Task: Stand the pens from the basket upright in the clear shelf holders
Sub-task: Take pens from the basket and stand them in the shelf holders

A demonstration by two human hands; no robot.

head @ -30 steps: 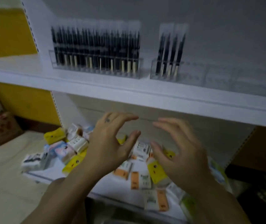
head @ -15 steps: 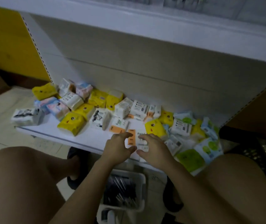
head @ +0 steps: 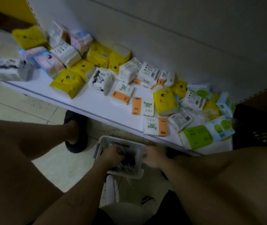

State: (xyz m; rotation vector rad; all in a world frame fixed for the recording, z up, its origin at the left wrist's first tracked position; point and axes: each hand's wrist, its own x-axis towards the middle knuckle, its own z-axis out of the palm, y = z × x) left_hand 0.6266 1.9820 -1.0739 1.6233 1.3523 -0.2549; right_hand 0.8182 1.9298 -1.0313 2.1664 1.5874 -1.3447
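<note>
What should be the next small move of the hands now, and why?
Probably the left hand should close its fingers on a few pens and lift them out. It is already inside the white basket on the floor, among the dark pens, while the right hand is at the basket's right rim, seemingly steadying it. Blur hides whether any pen is gripped yet.

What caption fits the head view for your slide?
Left hand digs among pens in the basket; right hand is at its rim.

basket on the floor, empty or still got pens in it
Not empty: the basket holds a dark heap of pens, and the left hand reaches into them.
</note>
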